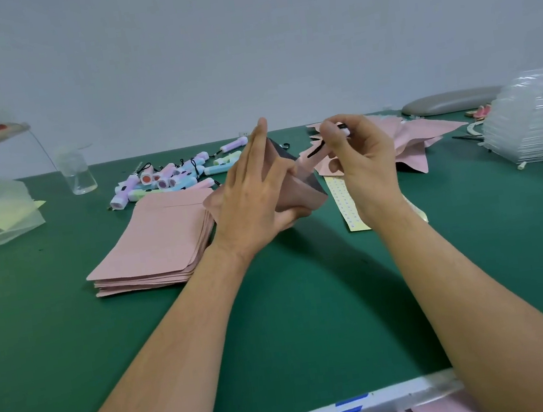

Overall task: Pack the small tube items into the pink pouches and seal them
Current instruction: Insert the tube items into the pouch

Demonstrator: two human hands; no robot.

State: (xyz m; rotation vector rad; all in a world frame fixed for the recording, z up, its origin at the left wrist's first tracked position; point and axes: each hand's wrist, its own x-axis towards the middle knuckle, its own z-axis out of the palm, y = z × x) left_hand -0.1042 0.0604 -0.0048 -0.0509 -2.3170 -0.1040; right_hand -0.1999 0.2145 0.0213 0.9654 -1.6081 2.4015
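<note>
On the table [73,335], a pouch stack [154,242] lies left, loose tubes [163,180] just beyond. The left hand [251,191] grips an open pouch [295,188] between thumb and straight fingers; the right hand [364,159] pinches a tube [317,155] at its mouth.

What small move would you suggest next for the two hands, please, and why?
Probably slide the tube down into the pouch: the right hand pinches it just at the open mouth, which the left hand holds spread.
</note>
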